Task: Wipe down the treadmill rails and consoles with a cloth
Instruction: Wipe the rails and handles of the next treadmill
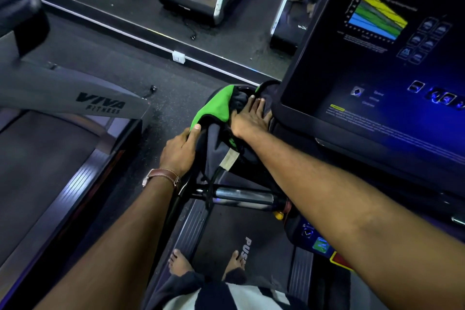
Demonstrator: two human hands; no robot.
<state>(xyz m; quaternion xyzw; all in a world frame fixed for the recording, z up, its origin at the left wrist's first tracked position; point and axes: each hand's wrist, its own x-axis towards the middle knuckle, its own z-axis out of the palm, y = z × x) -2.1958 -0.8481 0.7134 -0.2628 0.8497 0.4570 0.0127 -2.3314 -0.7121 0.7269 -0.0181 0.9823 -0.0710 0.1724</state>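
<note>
The green and grey cloth [214, 108] is bunched over the front end of the left rail [173, 206] beside the console [377, 83], pressed under the flat, open right hand [247, 118], its near edge pinched in the left hand [180, 151]'s grip, which is judged nearer the rail running back towards the person.

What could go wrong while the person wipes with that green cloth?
1. A black cord from the cloth hangs over the chrome bar and might snag when the cloth is pulled.
2. The right hand presses the cloth right beside the lit console. A stray brush could perhaps trigger a control while bare feet stand on the belt.
</note>
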